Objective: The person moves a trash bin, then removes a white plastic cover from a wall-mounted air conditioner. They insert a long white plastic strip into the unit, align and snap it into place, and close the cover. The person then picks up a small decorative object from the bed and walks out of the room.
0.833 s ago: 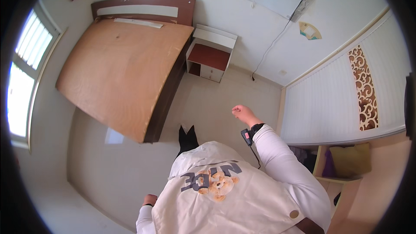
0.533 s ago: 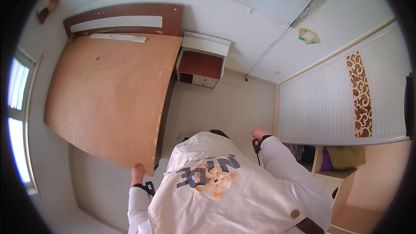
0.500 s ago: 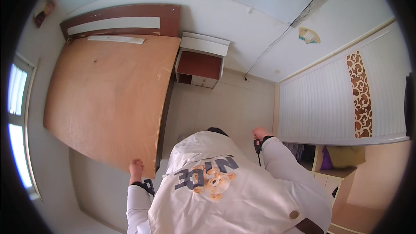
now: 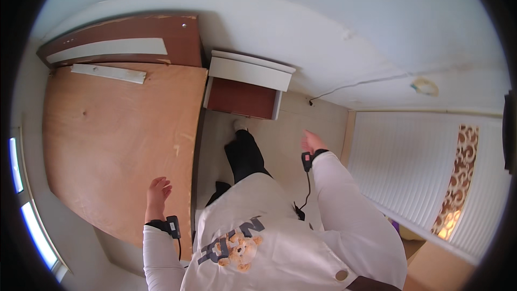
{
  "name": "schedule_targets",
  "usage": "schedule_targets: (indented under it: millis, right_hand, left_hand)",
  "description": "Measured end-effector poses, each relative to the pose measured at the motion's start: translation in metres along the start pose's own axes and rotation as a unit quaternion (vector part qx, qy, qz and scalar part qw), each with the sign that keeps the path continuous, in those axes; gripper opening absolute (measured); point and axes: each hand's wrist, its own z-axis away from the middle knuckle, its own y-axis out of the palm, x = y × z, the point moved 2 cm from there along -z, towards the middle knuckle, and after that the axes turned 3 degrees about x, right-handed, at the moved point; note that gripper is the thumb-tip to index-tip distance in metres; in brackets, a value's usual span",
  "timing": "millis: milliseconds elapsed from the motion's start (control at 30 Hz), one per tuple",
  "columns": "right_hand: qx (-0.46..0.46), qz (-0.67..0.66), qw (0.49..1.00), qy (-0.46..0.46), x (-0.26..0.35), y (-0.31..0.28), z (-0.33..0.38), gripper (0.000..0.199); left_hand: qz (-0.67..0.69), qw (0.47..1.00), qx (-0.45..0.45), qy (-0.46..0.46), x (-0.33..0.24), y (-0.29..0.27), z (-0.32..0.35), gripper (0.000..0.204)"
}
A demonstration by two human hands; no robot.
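Bed (image 4: 118, 129), left of frame; apron (image 4: 285, 253), lower centre, dark lettering (image 4: 250, 228) beside a bear (image 4: 239, 253); nightstand (image 4: 249, 74), upper centre; left hand (image 4: 157, 191) over the bed, fingers loosely spread; right hand (image 4: 313, 142), right of centre, I can't say whether closed.

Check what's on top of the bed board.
A white strip lies on the bed board, near the headboard. The left hand and its sleeve cover part of the board's near right area; anything behind them can't be seen.
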Motion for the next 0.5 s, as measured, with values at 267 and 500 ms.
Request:
schedule_targets:
  millis: [267, 500]
  right_hand:
    - [0.031, -0.118, 0.993, 0.000, 0.201, 0.072, -0.125, 0.092]
    - [0.060, -0.221, 0.970, 0.084, 0.224, 0.086, -0.183, 0.083]
  left_hand:
    - [-0.115, 0.970, 0.216, 0.007, -0.078, 0.254, -0.159, 0.026]
    - [0.053, 0.992, 0.096, -0.068, -0.092, 0.345, -0.285, 0.050]
